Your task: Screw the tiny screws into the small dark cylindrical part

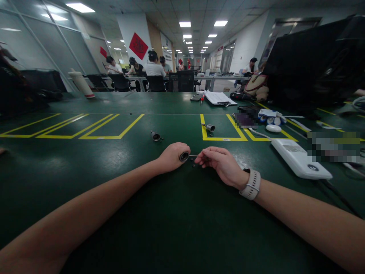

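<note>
My left hand (172, 156) is closed around a metal cup-shaped part (184, 156), its round open end facing me. A thin metal rod (193, 155) sticks out to the right of that part. My right hand (215, 161) is at the rod's far end with thumb and fingers pinched together; what lies between the fingertips is hidden. Small dark nut-like rings (194, 165) lie on the table just below the rod. A similar metal part (155, 136) lies beyond my left hand, with small pieces beside it. Another such part (210, 128), with a thin rod, lies beyond my right hand.
Yellow tape outlines (225, 139) mark the green table (182, 228). At right are a white device (300, 158) with a cable, a white oval case (273, 128) and a dark monitor (310, 68). Papers (218, 97) and a bottle (81, 83) stand farther back. People sit beyond.
</note>
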### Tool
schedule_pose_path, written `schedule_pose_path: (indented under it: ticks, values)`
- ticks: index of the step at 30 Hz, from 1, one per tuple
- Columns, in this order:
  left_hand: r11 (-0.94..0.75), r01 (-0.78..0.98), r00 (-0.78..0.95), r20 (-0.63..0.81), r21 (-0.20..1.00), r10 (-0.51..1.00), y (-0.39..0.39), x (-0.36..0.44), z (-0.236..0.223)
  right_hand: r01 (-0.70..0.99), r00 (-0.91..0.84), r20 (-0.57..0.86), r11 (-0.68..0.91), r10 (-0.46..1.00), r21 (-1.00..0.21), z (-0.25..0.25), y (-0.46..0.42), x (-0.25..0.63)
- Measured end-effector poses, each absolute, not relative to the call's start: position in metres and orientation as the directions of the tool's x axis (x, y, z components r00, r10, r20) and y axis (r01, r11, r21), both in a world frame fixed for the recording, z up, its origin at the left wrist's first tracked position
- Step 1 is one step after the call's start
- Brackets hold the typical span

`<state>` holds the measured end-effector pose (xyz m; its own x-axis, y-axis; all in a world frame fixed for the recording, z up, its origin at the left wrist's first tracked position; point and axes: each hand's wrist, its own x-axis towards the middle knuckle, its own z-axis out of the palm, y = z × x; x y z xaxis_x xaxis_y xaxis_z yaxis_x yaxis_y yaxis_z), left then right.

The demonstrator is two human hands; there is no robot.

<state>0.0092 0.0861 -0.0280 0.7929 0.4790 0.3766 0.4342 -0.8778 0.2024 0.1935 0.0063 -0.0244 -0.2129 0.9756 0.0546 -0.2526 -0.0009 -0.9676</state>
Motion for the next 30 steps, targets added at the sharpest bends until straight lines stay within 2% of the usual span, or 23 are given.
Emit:
schedule_pose_path:
  ticks: [4,7,12,15,22,30]
  values:
    - [-0.892,0.390,0.813,0.370,0.227,0.449,0.087,0.010,-0.028,-0.272,-0.238,0.044,-0.023,0.970,-0.962,-0.024,0.007,0.193]
    - [-0.890,0.402,0.807,0.377,0.214,0.455,0.087,0.010,-0.028,-0.257,-0.188,0.078,0.027,0.979,-0.966,-0.025,0.005,0.191]
    - [-0.858,0.503,0.776,0.382,0.105,0.502,0.085,0.011,-0.028,-0.007,-0.138,0.257,0.259,0.956,-0.966,-0.023,-0.002,0.191]
    - [-0.853,0.518,0.781,0.376,0.057,0.499,0.083,0.012,-0.027,0.073,-0.171,0.266,0.282,0.949,-0.957,-0.022,-0.004,0.192]
    - [-0.876,0.478,0.808,0.355,0.069,0.469,0.083,0.012,-0.026,-0.187,-0.161,0.065,0.034,0.985,-0.982,-0.023,0.004,0.192]
    - [-0.876,0.470,0.805,0.351,0.114,0.478,0.085,0.010,-0.028,-0.284,-0.169,0.039,-0.011,0.985,-0.959,-0.026,0.008,0.194]
